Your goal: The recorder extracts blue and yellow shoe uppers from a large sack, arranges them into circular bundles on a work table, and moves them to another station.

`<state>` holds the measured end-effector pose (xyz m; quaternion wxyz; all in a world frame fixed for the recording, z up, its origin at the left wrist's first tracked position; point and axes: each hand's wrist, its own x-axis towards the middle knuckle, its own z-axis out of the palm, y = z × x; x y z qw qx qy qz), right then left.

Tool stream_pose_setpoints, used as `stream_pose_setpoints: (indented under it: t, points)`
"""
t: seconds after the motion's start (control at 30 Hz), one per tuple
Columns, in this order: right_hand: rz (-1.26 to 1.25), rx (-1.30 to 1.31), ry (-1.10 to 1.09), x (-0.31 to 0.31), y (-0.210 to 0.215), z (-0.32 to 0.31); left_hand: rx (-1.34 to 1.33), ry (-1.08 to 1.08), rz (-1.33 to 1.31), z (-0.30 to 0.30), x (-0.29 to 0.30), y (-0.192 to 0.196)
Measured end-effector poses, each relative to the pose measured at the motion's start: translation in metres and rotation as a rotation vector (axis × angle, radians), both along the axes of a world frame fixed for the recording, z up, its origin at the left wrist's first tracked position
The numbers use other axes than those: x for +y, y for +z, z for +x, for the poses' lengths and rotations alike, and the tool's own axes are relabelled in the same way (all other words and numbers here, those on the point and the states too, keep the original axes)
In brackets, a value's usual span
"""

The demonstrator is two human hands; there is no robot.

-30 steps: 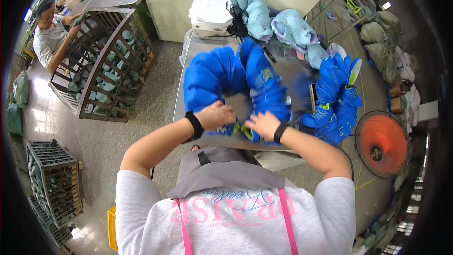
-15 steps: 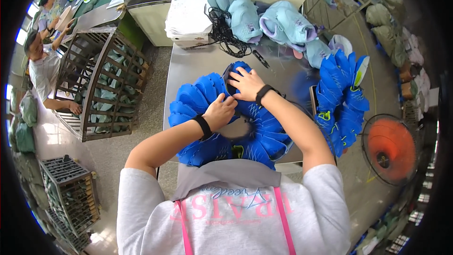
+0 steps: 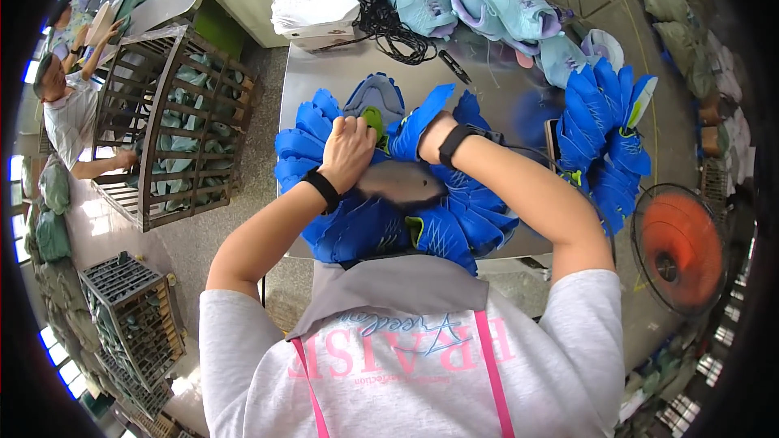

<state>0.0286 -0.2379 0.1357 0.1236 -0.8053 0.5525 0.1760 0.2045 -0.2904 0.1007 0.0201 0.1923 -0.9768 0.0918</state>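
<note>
Blue shoe uppers (image 3: 475, 203) stand packed in a ring on the metal table, right in front of me. At the ring's far left side, my left hand (image 3: 349, 148) is closed on the bright green lining of a blue shoe upper (image 3: 375, 91), whose grey inside faces up. Just to its right, my right hand (image 3: 436, 136) grips another blue shoe upper (image 3: 420, 118); its fingers are mostly hidden behind that upper. A gap shows in the ring between the two held uppers.
A second cluster of blue uppers (image 3: 596, 130) sits at the table's right edge, beside a fan (image 3: 680, 247). Pale blue shoes (image 3: 503, 8), black cord (image 3: 385, 28) and a paper stack (image 3: 312, 0) lie at the back. Left stands a slatted cart (image 3: 174, 126) near a co-worker (image 3: 69, 118).
My hands have moved apart. The right one has pulled an upper rightward, and the ring has opened at its far side. The whole view has shifted slightly.
</note>
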Motion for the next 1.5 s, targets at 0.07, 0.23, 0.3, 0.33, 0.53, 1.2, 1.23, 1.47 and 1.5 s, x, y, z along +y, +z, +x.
stream_pose_setpoints:
  t: [0.07, 0.23, 0.3, 0.33, 0.53, 1.2, 1.23, 1.47, 1.5]
  points:
    - [-0.020, 0.093, 0.009, 0.004, -0.015, 0.005, -0.050, -0.007, 0.180, -0.001, -0.002, 0.009]
    - [0.067, -0.012, -0.130, 0.008, -0.057, 0.016, 0.201, -0.347, 0.322, -0.002, 0.001, 0.040]
    - [0.136, -0.026, -0.167, 0.003, -0.061, 0.026, 0.199, -0.427, 0.443, -0.016, 0.013, 0.038]
    - [0.120, -0.068, -0.175, 0.002, -0.076, 0.023, 0.231, -0.349, 0.378, -0.024, 0.014, 0.030]
    - [0.066, -0.197, -0.331, 0.024, -0.034, 0.014, -0.030, -0.085, 0.453, -0.016, 0.019, 0.014]
    - [-0.519, -0.489, -0.373, 0.106, 0.024, -0.045, 0.168, -0.031, 1.184, -0.047, 0.038, 0.002]
    - [-0.516, -0.496, -0.374, 0.104, 0.020, -0.045, 0.221, 0.065, 1.279, -0.044, 0.033, 0.004]
    - [-0.304, -0.616, -0.491, 0.078, 0.007, -0.033, 0.263, 0.036, 1.217, -0.034, 0.022, -0.003]
    - [-0.305, -0.616, -0.486, 0.073, 0.003, -0.030, 0.267, 0.039, 1.214, -0.033, 0.022, -0.003]
